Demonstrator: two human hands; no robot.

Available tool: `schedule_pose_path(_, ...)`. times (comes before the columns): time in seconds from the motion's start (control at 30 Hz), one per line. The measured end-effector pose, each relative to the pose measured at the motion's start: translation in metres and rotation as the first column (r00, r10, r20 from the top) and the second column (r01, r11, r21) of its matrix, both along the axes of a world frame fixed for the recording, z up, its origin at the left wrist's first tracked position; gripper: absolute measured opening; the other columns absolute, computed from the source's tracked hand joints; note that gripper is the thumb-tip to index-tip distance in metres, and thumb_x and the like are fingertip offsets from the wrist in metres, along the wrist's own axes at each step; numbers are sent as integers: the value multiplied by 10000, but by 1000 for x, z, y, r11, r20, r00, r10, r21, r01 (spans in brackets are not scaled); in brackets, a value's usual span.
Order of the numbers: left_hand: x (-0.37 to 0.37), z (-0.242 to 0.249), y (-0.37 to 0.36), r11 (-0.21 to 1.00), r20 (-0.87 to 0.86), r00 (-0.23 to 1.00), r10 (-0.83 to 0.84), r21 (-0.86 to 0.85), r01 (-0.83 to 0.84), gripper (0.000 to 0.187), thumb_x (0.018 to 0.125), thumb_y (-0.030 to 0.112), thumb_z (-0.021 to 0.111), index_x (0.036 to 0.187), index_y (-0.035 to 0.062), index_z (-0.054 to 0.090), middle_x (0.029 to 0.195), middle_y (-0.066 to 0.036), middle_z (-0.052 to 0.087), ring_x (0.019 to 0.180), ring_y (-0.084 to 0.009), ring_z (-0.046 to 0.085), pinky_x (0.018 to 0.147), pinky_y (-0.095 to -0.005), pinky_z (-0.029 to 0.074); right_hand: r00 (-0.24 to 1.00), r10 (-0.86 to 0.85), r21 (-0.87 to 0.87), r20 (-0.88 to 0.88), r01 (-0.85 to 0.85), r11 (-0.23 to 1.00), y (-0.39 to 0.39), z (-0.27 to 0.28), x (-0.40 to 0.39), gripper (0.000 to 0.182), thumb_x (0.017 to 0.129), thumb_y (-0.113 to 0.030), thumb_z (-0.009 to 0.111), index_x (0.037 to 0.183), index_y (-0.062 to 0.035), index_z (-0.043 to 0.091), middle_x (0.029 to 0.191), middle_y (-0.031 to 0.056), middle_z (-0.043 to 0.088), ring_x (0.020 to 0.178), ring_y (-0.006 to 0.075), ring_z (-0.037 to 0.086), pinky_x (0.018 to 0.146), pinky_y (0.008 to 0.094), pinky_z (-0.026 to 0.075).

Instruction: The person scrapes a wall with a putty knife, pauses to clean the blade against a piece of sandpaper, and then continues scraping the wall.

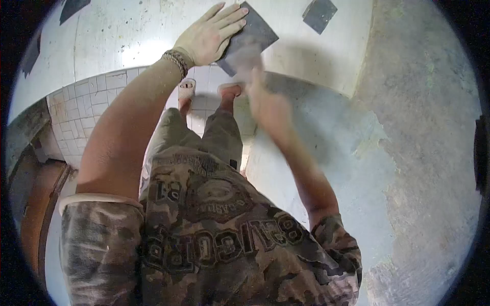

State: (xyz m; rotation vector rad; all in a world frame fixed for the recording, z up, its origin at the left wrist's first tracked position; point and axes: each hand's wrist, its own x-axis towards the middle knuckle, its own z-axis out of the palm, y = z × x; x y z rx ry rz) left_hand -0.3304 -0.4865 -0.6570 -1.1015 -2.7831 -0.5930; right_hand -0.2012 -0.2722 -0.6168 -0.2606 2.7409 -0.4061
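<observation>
My left hand (208, 35), with a braided bracelet at the wrist, lies flat with its fingers stretched out. Its fingers rest on the left edge of a dark grey square sheet (260, 31) at the near edge of a white counter (153, 25). My right hand (270, 109) is smeared by motion just below the sheet. Its fingers look closed around a blurred greyish thing (248, 53) whose far end reaches over the sheet. The kind of thing is not clear, nor whether it touches the sheet.
Another dark square piece (320, 15) lies on the counter to the right. More dark pieces (73, 9) show at the far left. Below the counter are white tiles (81, 109) and my feet in sandals (187, 87). A patchy grey wall (429, 127) rises at the right.
</observation>
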Motion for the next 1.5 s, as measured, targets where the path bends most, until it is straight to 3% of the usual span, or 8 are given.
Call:
schedule_pose_path(0.53,-2,-3,-4,1000,38,999,0,11,0,439,859,87,503,1293,19,504,1506,-108,365,1413,-258,298,1205,-423,187,979,-48,146,-198,78,986,47,17,-63,451,1000,-318,439,1401,-113,467,722,195,660,521,353,618,513,449,494)
schedule_pose_path(0.6,-3,-5,-6,999,31,999,7,44,-9,438,854,79,506,1287,17,505,1504,-115,366,1413,-263,297,1205,-426,183,758,-563,-445,329,650,616,41,70,-64,477,995,-397,471,1359,-88,481,605,69,567,432,170,545,410,299,450)
schedule_pose_path(0.7,0,-1,-6,991,-7,1000,-11,132,12,409,854,74,516,1259,19,526,1496,-131,372,1410,-285,302,1198,-462,173,592,-333,-640,734,767,-44,32,137,-18,398,992,-403,492,1223,-81,528,581,0,471,381,106,428,339,267,364)
schedule_pose_path(0.9,17,11,3,939,-102,958,269,249,-237,250,886,102,535,1113,48,624,1191,-163,629,1269,-342,482,1121,-479,301,725,-214,-724,654,519,-454,6,219,69,448,1009,-485,390,1151,-77,509,579,31,427,350,88,357,248,233,288)
schedule_pose_path(1.03,40,112,56,591,560,782,-274,739,-322,259,927,208,600,1090,19,670,1027,-131,709,1027,-228,653,882,-332,498,738,-274,-762,616,471,-445,-16,244,112,577,984,-559,379,1074,-5,512,511,21,359,325,105,330,219,252,318)
schedule_pose_path(1.23,97,275,66,-131,-55,210,-976,920,-370,623,916,192,619,1415,-67,349,1449,-205,426,1370,-299,383,1126,-397,303,752,-174,-663,636,418,-621,-43,262,150,616,989,-571,340,723,-29,458,494,47,402,327,108,347,241,251,321)
schedule_pose_path(1.4,152,293,68,-9,58,191,-980,944,-330,814,851,306,717,1443,-71,304,1493,-204,359,1408,-289,323,1141,-404,283,499,-170,-412,850,427,-805,-54,275,191,620,997,-549,331,720,-15,483,471,52,392,305,146,356,261,282,316)
schedule_pose_path(1.5,188,296,86,1,64,260,-963,972,-236,915,809,379,767,1444,-78,294,1491,-196,363,1397,-280,342,1142,-410,289,704,14,-496,710,513,-700,-41,285,219,617,1001,-538,324,709,-16,480,454,51,390,300,164,374,264,298,315)
